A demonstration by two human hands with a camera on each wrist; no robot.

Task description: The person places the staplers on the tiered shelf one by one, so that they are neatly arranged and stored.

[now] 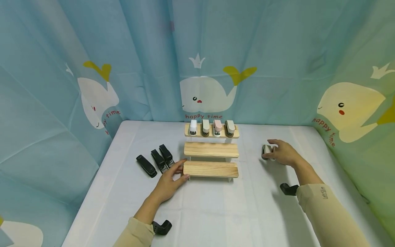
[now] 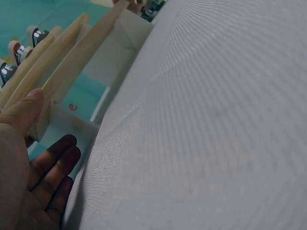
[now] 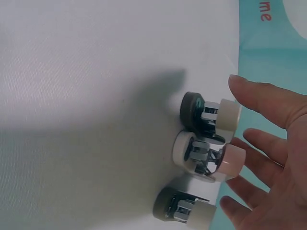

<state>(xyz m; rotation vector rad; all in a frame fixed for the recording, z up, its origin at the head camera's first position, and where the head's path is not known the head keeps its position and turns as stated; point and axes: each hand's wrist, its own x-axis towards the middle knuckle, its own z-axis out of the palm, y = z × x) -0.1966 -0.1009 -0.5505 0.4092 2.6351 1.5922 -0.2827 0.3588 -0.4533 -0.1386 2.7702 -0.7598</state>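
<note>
I see pale three-step rack (image 1: 211,150), bare matt wood; white tablecloth (image 3: 86,72), finely woven; small pastel staplers (image 3: 206,155), smooth plastic, shiny metal.

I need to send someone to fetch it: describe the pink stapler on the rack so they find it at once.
Start at the three-step wooden rack in the middle of the white table. Its top, rearmost step holds a row of four small staplers. The pink stapler stands third from the left, the only pink one; its neighbours are pale or beige.

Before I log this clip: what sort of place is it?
Probably a staged recording booth: whale-print curtains enclose a white-clothed table holding a wooden stepped rack of small staplers.
</note>
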